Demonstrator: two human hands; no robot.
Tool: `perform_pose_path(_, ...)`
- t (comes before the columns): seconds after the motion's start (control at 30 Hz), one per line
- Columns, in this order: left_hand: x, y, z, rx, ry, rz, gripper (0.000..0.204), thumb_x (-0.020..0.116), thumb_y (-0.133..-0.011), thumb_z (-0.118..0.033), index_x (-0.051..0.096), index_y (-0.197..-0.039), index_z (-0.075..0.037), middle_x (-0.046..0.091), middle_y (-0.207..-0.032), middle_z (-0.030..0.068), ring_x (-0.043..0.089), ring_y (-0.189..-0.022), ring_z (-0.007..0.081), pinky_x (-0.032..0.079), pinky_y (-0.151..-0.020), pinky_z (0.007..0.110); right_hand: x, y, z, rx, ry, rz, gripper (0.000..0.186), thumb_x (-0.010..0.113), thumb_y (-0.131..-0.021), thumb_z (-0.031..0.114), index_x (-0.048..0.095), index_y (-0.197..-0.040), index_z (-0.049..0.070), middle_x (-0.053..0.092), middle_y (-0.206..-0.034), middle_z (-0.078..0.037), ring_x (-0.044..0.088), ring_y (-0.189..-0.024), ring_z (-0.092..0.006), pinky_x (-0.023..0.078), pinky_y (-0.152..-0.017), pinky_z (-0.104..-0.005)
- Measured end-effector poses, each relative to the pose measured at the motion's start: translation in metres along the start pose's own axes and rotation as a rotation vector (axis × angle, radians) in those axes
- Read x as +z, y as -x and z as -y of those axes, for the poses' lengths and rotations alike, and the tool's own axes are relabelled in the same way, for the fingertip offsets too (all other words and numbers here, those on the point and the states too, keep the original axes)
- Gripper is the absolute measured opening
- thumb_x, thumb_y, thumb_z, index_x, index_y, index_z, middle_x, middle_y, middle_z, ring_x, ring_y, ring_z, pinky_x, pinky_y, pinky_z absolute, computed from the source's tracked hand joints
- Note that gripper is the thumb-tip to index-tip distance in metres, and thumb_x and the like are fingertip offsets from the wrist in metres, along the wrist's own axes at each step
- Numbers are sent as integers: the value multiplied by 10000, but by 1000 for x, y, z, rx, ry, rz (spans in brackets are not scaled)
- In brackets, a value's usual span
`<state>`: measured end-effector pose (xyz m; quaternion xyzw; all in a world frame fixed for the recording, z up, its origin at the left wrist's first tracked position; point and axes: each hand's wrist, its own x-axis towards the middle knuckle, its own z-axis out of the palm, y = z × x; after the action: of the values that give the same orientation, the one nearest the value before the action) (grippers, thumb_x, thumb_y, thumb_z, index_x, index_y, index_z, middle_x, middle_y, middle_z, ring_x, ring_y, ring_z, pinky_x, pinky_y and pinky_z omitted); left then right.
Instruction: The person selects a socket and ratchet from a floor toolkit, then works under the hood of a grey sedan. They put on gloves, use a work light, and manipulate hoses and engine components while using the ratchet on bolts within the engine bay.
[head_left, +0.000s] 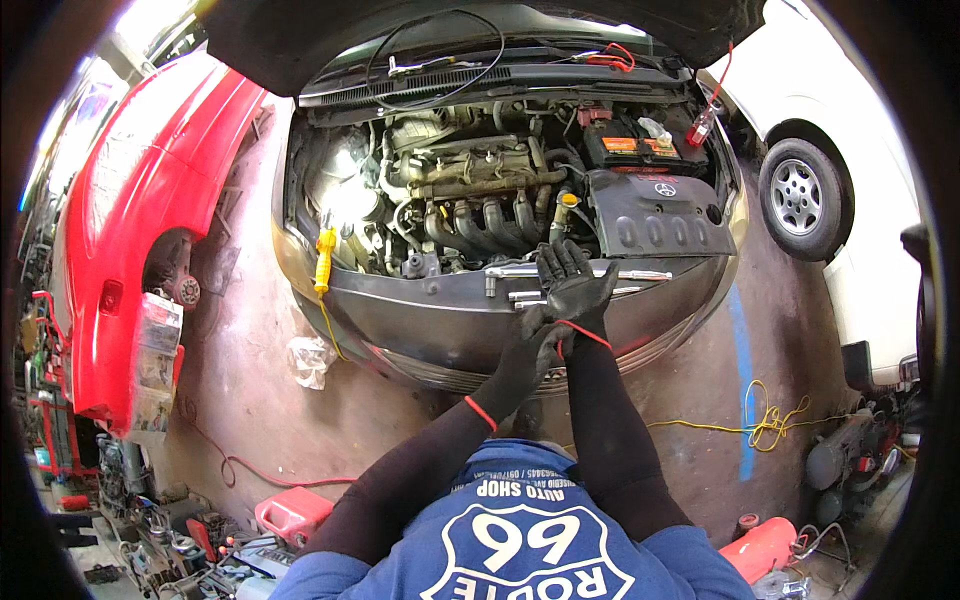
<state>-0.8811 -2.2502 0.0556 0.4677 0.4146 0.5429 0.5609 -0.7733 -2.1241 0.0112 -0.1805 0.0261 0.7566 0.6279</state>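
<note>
Both my hands wear black gloves with red cuffs, over dark sleeves. My right hand is palm up, fingers stretched toward the engine, holding nothing. At its wrist my left hand pinches the cuff of the right glove; the left fingertips are partly hidden. Behind the hands, a long chrome ratchet handle lies on the car's front edge, with a socket at its left end. A shorter chrome bar lies just nearer. The yellow oil cap shows just beyond my right fingertips.
A grey plastic engine cover rests at the bay's right, below the battery. A yellow work light hangs at the left. Overhead is the raised hood. Red and white vehicles flank the car; a yellow cord crosses the floor.
</note>
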Motion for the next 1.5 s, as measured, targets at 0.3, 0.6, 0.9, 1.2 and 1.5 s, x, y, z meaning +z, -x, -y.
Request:
perform_pose_path(0.3,-56,-26,-20,279,-586,310,218,731,-837,-166,609,-970,-43,648,-845,137,661,-790,330,508,-681,444,59,10,-17,-21,77,399,1221,629,-769,852,278,-1612,41,245,-1667,-205,260,-1501,-524,253,-1169,-731)
perform_pose_path(0.6,-121,-50,-9,429,-809,591,300,715,-861,-308,667,-905,-15,683,-852,209,682,-799,405,538,-720,504,34,-23,-32,-282,-93,271,696,574,-955,633,727,-962,-46,732,-1080,-266,650,-1185,-406,427,-1134,-551)
perform_pose_path(0.9,-156,-83,-29,503,-814,720,416,646,-982,-371,699,-1198,-20,706,-1059,197,673,-1041,376,525,-940,473,27,-65,-41,-184,814,112,825,485,-985,708,394,-1549,113,487,-1514,-179,682,-1087,-411,618,-861,-527)
perform_pose_path(1.2,-477,-221,-15,388,-755,-889,571,791,-872,-215,549,-1344,-4,577,-1301,210,496,-1309,361,386,-1130,470,122,-186,-56,-418,1588,158,267,716,-984,282,680,-979,17,681,-843,-75,652,-749,-154,534,-690,-314)
perform_pose_path(1.5,-649,-215,37,-514,-1400,-1177,928,675,-873,-627,348,-1593,-141,380,-1590,221,316,-1489,421,269,-1199,568,288,-465,-187,-1217,2189,944,191,718,-914,202,667,-1018,50,661,-1033,-152,625,-1024,-352,506,-890,-495)
